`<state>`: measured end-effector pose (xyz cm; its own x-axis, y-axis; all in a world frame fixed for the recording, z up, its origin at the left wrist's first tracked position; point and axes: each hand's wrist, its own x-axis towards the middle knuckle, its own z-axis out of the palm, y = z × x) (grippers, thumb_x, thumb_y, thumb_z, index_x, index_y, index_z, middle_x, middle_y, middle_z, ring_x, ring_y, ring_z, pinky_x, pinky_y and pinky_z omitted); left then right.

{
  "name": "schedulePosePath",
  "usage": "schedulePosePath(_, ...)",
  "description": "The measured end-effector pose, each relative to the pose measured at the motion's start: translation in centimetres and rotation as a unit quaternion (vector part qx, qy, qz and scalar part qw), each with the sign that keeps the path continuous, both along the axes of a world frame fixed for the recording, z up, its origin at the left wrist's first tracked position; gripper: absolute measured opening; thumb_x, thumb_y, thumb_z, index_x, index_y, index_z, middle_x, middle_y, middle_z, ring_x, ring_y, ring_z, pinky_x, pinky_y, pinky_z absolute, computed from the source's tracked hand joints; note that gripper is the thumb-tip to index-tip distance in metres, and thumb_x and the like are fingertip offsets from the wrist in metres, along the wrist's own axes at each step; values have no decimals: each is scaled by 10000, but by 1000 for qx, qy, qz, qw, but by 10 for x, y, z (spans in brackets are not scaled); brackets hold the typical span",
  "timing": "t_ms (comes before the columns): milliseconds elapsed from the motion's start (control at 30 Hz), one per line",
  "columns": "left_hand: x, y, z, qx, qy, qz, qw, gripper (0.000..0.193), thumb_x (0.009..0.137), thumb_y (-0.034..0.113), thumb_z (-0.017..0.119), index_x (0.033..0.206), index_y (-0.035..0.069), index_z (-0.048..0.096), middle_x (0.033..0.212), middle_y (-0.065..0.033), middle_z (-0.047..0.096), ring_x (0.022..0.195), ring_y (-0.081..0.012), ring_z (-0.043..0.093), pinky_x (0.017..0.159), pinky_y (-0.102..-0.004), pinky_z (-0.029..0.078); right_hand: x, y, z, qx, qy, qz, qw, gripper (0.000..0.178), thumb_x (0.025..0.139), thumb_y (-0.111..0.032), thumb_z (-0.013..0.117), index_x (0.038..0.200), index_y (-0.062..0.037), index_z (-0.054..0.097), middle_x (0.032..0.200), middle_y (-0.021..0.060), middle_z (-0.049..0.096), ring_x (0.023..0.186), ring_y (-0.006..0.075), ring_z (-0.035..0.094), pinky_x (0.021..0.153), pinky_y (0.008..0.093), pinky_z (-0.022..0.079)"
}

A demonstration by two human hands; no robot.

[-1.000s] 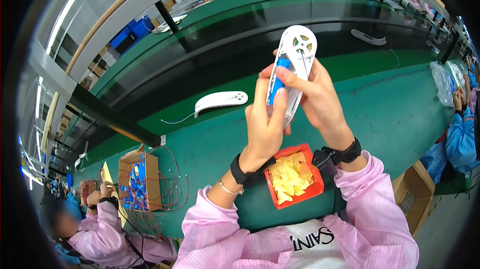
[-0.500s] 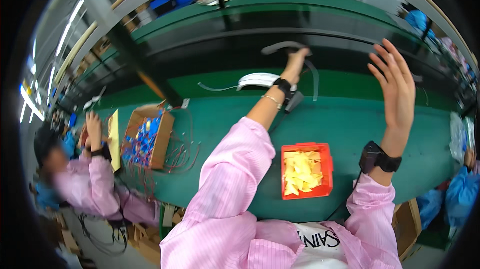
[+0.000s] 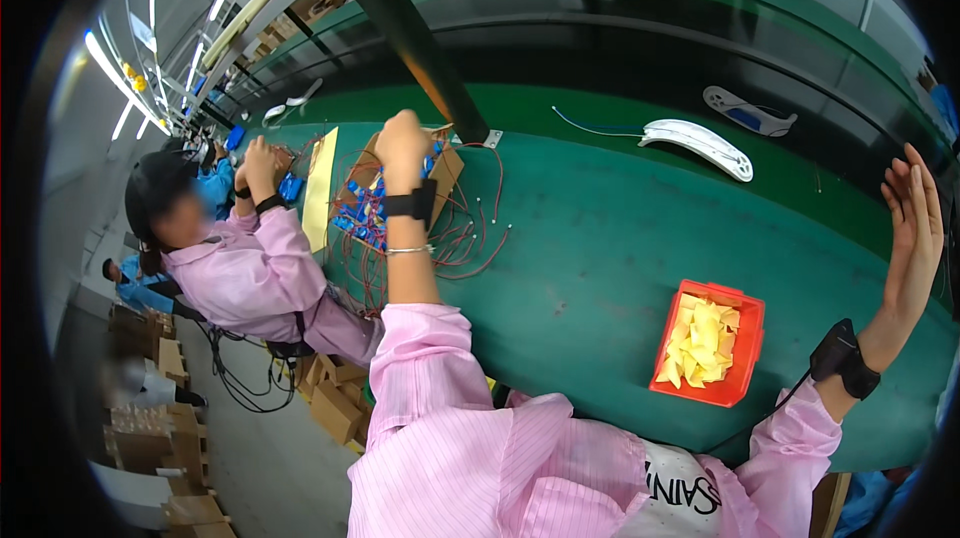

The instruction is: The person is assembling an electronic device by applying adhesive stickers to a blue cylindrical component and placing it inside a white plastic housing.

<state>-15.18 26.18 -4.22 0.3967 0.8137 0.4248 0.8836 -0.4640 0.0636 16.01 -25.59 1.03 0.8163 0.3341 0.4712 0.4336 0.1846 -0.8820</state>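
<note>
My left hand (image 3: 403,150) is over the cardboard box (image 3: 447,178) at centre left, its back toward me and its fingers bent down out of sight. Blue wired parts (image 3: 362,213) fill the box, and red and dark leads spill over its sides. Raised at the far right, my right hand (image 3: 912,223) holds nothing, its fingers stretched out. A red bin (image 3: 742,363) of yellow paper-like pieces (image 3: 700,343) stands on the green table between my arms. Farther back lie a white curved housing (image 3: 697,146) with a thin lead and a greyish curved part (image 3: 750,113) on the dark belt.
A co-worker in pink (image 3: 250,273) sits at the left with hands raised by a yellow strip (image 3: 319,190). A dark green post (image 3: 415,43) rises behind the box. Cardboard boxes (image 3: 335,408) and black cables (image 3: 240,368) are on the floor at lower left.
My left hand has let go of the greyish curved part on the belt and moved left to the box of wired parts. The view has turned left. My right hand stays raised.
</note>
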Motion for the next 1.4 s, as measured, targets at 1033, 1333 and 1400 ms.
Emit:
schedulePosePath(1033,183,-256,35,-692,-575,-345,267,291,975,123,548,1224,-27,532,1063,-102,646,959,-130,640,831,-207,548,-69,89,-16,0,112,253,961,461,970,-168,573,1384,-28,424,987,86,609,871,136,608,784,290,528)
schedulePosePath(1333,173,-274,41,-735,-350,-416,405,395,998,317,499,1143,-31,619,1010,-134,711,743,-162,705,560,-227,518,-60,77,-4,84,56,197,975,354,905,-104,655,1232,5,577,1053,54,635,871,103,598,779,260,519)
schedulePosePath(1400,169,-274,55,-652,-192,-465,568,380,994,321,515,1031,-31,655,919,-127,716,668,-138,686,492,-215,480,-55,75,-8,68,-15,115,991,305,901,-114,664,1172,12,605,1049,60,648,919,106,615,782,256,515)
